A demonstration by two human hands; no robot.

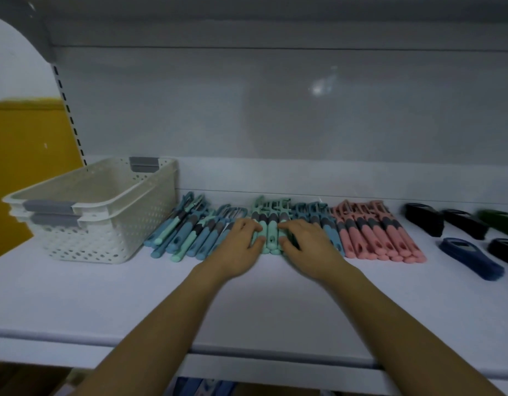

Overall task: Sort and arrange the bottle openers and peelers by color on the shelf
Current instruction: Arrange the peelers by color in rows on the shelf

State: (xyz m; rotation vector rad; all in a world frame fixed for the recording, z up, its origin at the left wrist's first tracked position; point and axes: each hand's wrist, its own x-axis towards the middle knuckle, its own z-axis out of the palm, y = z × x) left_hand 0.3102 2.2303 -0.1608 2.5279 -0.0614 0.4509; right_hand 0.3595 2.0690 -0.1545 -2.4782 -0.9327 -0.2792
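On the white shelf (104,295), right of the basket (118,238), our left hand (241,244) and right hand (307,244) lay flat, loose-fingered, on the mint peelers (268,224).

We log white shelf (75,295): stacked baskets (104,221) left, blue peelers (187,232), mint peelers (271,224), pink peelers (378,235), dark openers (424,220) right.

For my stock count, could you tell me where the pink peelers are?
Head view: the pink peelers lie right of centre on the shelf, between the right hand and the black items.
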